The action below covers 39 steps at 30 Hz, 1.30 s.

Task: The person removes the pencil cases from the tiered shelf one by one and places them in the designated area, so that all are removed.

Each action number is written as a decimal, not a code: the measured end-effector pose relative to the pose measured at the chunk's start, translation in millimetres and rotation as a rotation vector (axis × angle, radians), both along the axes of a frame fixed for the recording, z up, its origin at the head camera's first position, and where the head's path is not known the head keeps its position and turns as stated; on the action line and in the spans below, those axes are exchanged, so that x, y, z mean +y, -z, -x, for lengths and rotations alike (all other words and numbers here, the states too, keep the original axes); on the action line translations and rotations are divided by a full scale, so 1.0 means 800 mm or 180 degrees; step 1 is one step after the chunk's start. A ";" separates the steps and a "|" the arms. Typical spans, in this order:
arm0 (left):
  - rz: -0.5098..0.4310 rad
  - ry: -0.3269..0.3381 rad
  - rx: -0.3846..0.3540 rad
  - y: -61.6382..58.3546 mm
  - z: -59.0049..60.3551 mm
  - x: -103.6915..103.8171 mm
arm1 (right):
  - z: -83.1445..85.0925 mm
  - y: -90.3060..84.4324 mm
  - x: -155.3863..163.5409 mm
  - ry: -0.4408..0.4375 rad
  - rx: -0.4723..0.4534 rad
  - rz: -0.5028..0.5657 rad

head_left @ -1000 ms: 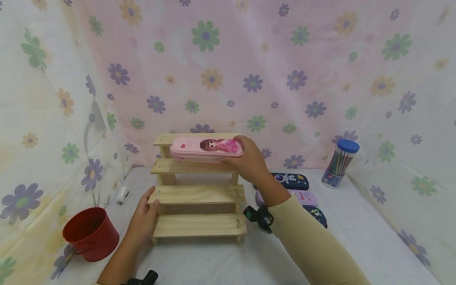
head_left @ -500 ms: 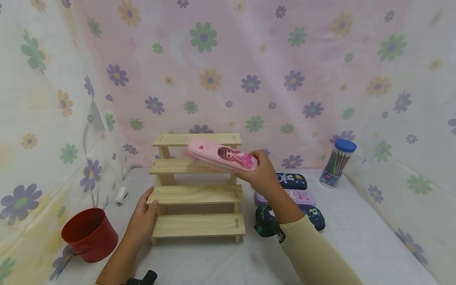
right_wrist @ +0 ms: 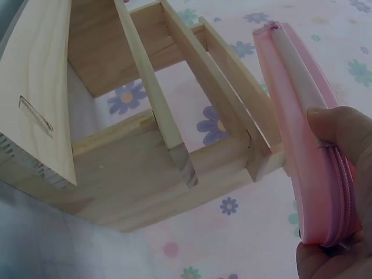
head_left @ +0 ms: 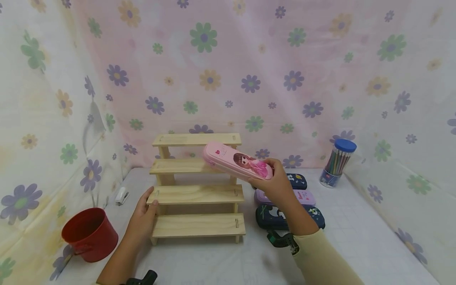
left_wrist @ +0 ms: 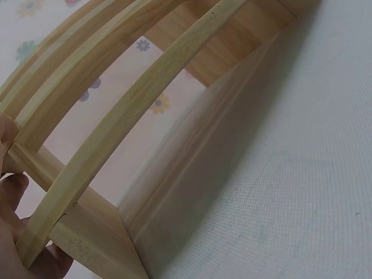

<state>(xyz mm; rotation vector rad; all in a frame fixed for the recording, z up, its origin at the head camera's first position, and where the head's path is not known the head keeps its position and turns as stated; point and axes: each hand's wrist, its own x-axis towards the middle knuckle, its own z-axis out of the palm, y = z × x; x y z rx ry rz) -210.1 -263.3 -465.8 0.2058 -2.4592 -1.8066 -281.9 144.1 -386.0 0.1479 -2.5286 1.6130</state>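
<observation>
In the head view my right hand (head_left: 277,185) grips the right end of a pink zippered pencil case (head_left: 228,158) with a doll picture on its lid. The case is tilted, held in front of the upper right part of a stepped wooden rack (head_left: 195,194). From the right wrist view, the thumb lies along the side of the pencil case (right_wrist: 290,133), near its zip. My left hand (head_left: 140,219) holds the left end of a lower shelf of the rack, thumb in front. The left wrist view shows fingers around the shelf's end (left_wrist: 43,229).
Right of the rack lie a dark pencil case (head_left: 298,181), a purple one (head_left: 304,196) and another dark one (head_left: 270,217). Behind them stands a blue-lidded jar of pencils (head_left: 335,164). At left are a red bucket (head_left: 90,235) and a small white object (head_left: 122,196).
My right hand has carried the pink pencil case away from the upper shelves, to the right and slightly down, its right end tilting lower. The left hand stays on the rack.
</observation>
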 end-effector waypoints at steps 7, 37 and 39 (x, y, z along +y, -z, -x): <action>0.0055 -0.0028 -0.0083 0.000 0.002 0.001 | -0.010 0.008 0.027 0.0010 0.0020 -0.0201; 0.0078 -0.0107 -0.0156 0.000 0.003 0.002 | -0.048 0.046 0.132 -0.0495 -0.0401 -0.0369; 0.0088 -0.0094 -0.0142 0.000 0.003 0.001 | -0.051 0.049 0.138 -0.0469 -0.0449 -0.0429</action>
